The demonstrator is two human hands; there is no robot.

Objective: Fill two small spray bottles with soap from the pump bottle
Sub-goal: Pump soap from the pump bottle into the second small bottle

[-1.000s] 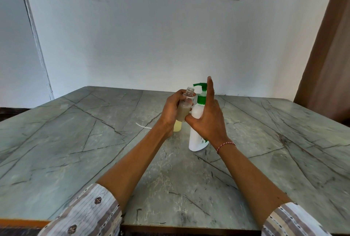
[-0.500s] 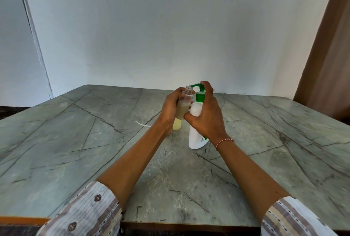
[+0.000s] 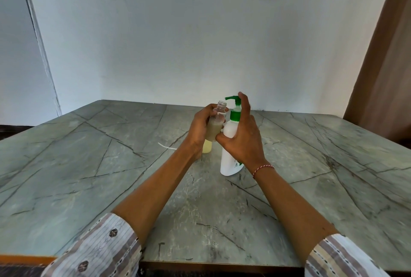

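A white pump bottle (image 3: 229, 161) with a green pump head (image 3: 232, 98) stands upright near the middle of the table. My right hand (image 3: 243, 141) wraps around its body, with the index finger resting on top of the pump head. My left hand (image 3: 200, 130) holds a small clear spray bottle (image 3: 216, 124), uncapped and partly filled with cloudy soap, its mouth just under the pump spout. A second small bottle (image 3: 206, 146) with yellowish liquid stands on the table behind my left hand, mostly hidden.
A thin white tube (image 3: 166, 146) lies on the grey marble table (image 3: 89, 165) left of my left hand. A white wall runs behind the table's far edge. A brown door frame (image 3: 382, 76) stands at the right.
My right index finger came down from pointing upward onto the pump head. The small bottle in my left hand stayed under the spout.
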